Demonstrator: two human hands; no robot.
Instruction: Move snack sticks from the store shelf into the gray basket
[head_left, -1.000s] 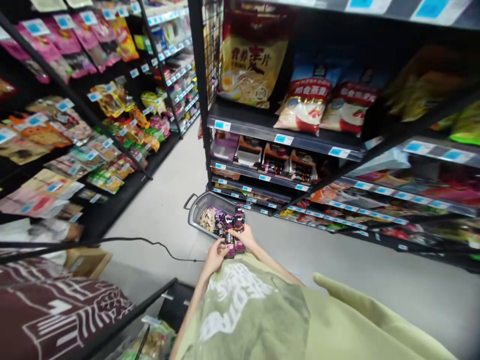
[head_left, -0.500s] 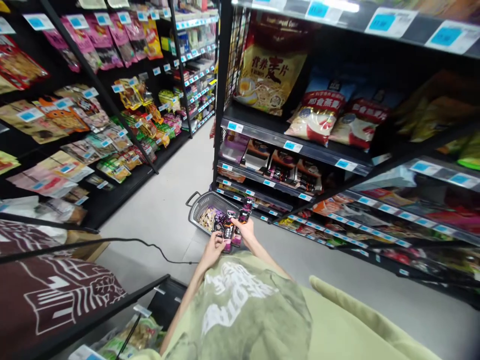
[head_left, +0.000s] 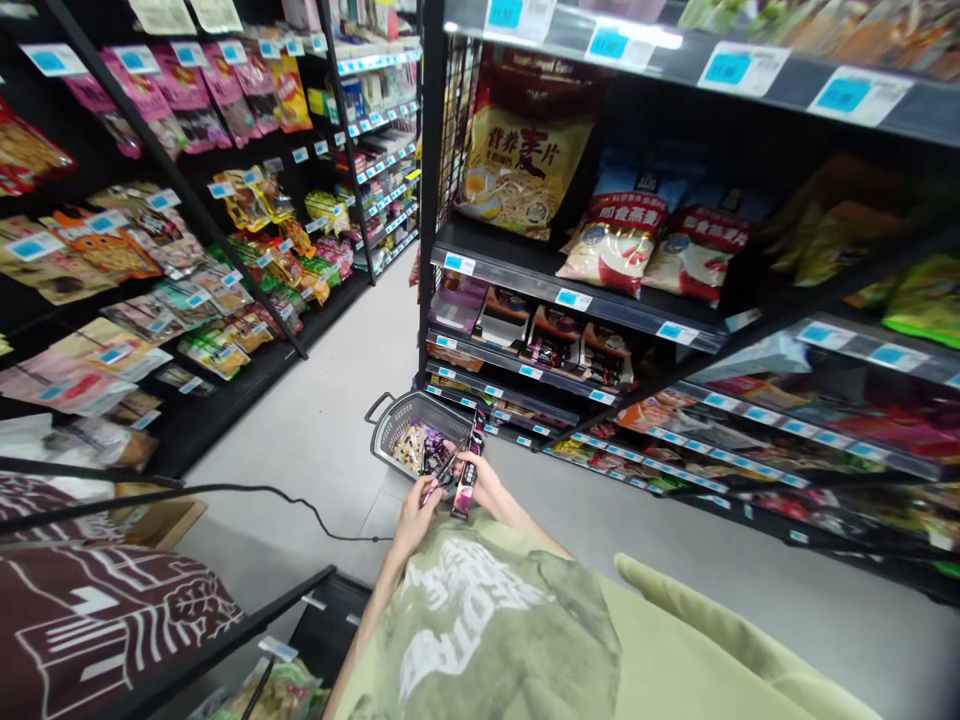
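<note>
My right hand is closed on dark purple stick packets, one of them upright and overlapping the basket's near right side. To its left my left hand pinches the end of another dark-and-pink stick packet, tilted and seen partly edge-on. Just beyond both hands stands a grey plastic basket on the floor. Small wrapped items in gold and purple lie inside it. How many packets are in my hands is hard to make out.
Shelves on the right hold cereal bags and open boxes of sachets. Snack bags hang on the left rack. A black cable crosses the lower left. Beside it is a person's maroon garment.
The packets in my hands have shifted: the one near my left hand now tilts and turns edge-on, while the right one stands more upright. The camera view has moved slightly.
</note>
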